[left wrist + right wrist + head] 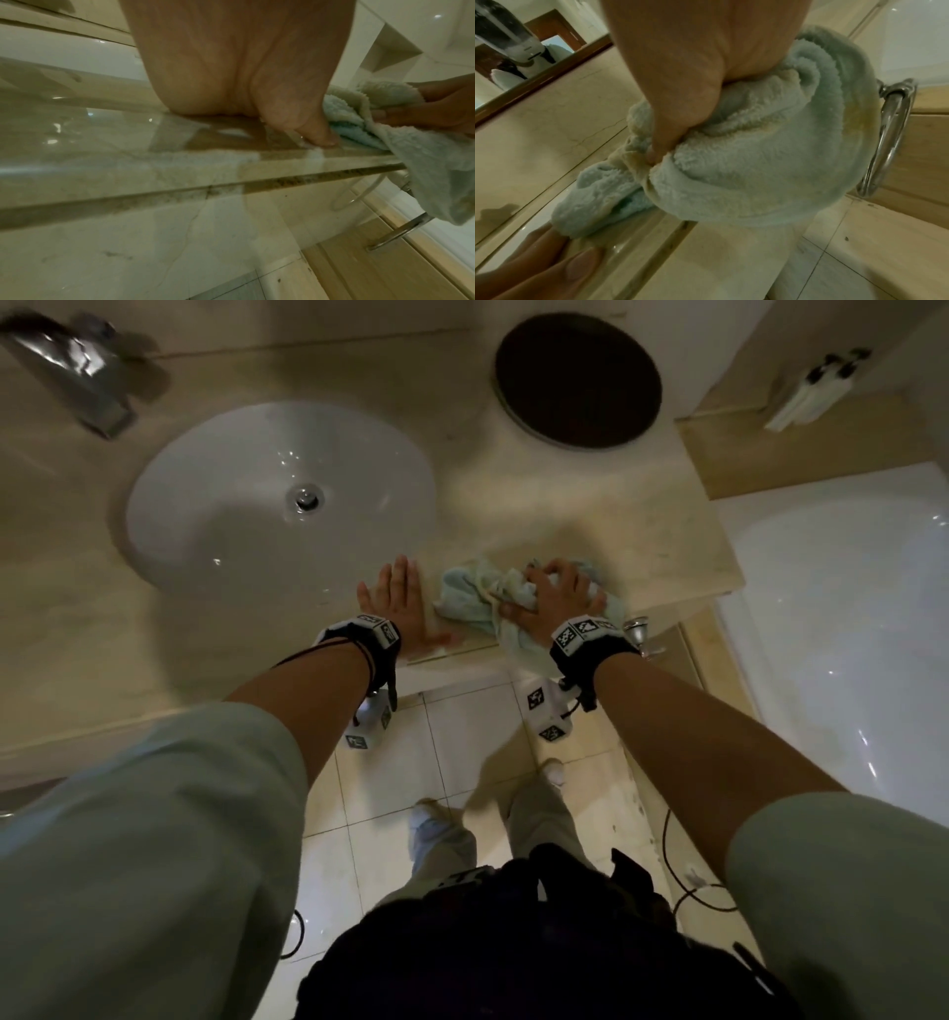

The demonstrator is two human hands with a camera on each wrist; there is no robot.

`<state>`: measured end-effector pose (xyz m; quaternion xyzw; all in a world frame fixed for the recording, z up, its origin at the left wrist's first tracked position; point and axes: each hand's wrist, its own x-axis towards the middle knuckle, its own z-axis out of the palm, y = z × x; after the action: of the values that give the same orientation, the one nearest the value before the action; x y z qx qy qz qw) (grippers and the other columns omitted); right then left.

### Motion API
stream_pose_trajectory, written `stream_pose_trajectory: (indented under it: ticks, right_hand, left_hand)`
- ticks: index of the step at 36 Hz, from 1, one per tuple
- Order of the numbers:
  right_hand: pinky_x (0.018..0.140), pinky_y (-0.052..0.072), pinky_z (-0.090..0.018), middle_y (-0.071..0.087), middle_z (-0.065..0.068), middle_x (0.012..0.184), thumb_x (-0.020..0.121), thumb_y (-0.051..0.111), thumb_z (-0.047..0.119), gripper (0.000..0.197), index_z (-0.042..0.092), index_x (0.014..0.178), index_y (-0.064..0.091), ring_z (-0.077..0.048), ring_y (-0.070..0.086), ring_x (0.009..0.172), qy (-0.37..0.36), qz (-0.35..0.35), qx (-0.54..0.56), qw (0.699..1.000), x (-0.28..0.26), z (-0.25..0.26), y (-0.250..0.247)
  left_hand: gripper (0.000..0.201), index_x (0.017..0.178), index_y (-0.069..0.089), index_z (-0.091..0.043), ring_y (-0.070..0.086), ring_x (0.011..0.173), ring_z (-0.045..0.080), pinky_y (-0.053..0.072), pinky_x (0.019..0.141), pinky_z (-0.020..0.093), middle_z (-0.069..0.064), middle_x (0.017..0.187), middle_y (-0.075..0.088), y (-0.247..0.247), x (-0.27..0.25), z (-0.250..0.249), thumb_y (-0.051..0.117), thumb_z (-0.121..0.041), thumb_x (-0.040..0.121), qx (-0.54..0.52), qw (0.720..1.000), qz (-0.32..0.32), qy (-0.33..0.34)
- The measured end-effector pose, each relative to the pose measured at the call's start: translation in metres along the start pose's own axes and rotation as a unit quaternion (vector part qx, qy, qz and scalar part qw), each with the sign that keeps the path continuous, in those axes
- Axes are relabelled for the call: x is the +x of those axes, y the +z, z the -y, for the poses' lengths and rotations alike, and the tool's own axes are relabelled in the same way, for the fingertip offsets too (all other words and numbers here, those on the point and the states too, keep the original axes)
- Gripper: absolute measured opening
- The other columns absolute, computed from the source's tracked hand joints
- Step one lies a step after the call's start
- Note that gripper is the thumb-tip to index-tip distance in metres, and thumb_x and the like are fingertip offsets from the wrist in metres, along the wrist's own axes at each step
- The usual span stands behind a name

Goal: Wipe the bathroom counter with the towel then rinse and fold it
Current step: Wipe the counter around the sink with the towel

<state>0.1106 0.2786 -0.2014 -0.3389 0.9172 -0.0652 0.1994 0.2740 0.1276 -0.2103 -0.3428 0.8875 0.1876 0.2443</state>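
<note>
We are in the wiping step. The towel (493, 603) lies bunched on the bench (590, 505), at its front edge to the right of the sink (205, 505), and one end of it hangs over that edge. The right hand (557, 600) presses down on the bundle with fingers curled into the pile; its grip holds the towel. The left hand (398, 603) lies flat on the bench just beside the towel, fingers straight, gripping nothing; in the left wrist view its thumb touches the cloth at the wet patch near the edge.

To do this step well, we judge the following:

1. Keep the palm low and the pressure even, so the full underside of the bundle meets the surface.
2. Work in overlapping strokes from the back wall toward the front edge, then sideways toward the sink, so loosened water ends at the basin.
3. Gather the hanging end under the hand; loose, it may drag against the towel ring (639, 636) just below the edge.
4. Use the left hand only as a brace, and lift it before the stroke reaches it.
5. Turn the bundle to a cleaner face; yellowish stains show on the cloth in the right wrist view.
6. Pass around the dark round lid (577, 379) at the back of the bench.

Count:
- towel: one
- hands: two
- sink: one
- tap (72, 367): one
- dark round lid: one
- towel ring: one
- bathtub (847, 608): one
</note>
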Motion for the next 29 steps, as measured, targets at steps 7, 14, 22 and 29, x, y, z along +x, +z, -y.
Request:
stream_pose_trajectory:
  ticks: [7,14,22,29]
  right_hand:
    - [0.104,0.026,-0.059,0.027,-0.004,0.140,0.074,0.053,0.075,0.067,0.041,0.130,0.039,-0.035,0.028,0.130,-0.029,0.031,-0.046,0.998,0.023,-0.003,-0.014]
    - [0.105,0.026,-0.059,0.027,-0.006,0.141,0.074,0.052,0.076,0.073,0.042,0.136,0.034,-0.035,0.028,0.131,-0.041,0.021,-0.062,0.997,0.054,-0.003,-0.025]
    - [0.106,0.021,-0.060,0.025,-0.007,0.144,0.074,0.056,0.073,0.074,0.040,0.138,0.035,-0.034,0.025,0.134,-0.057,0.044,-0.043,0.996,0.113,0.003,-0.048]
    - [0.109,0.022,-0.056,0.025,-0.007,0.147,0.077,0.055,0.072,0.075,0.036,0.140,0.035,-0.034,0.023,0.136,-0.097,0.044,-0.019,0.994,0.151,0.004,-0.064]
  left_hand:
    - [0.122,0.148,-0.022,-0.011,-0.018,0.145,0.025,-0.007,0.115,0.055,0.005,0.156,-0.027,0.001,0.002,-0.002,0.045,-0.081,0.072,-0.004,1.000,0.004,-0.004]
    - [0.124,0.147,-0.022,-0.011,-0.019,0.145,0.025,-0.009,0.114,0.055,0.005,0.155,-0.027,0.003,0.004,-0.001,0.044,-0.083,0.071,-0.010,1.000,-0.006,-0.004]
    - [0.126,0.146,-0.024,-0.011,-0.021,0.144,0.025,-0.011,0.113,0.054,0.004,0.155,-0.029,0.004,0.008,-0.001,0.044,-0.084,0.069,-0.004,1.000,-0.004,-0.016]
    - [0.124,0.148,-0.022,-0.015,-0.018,0.145,0.024,-0.010,0.114,0.052,0.002,0.156,-0.026,0.010,0.012,-0.003,0.047,-0.082,0.069,0.002,0.999,-0.026,-0.027]
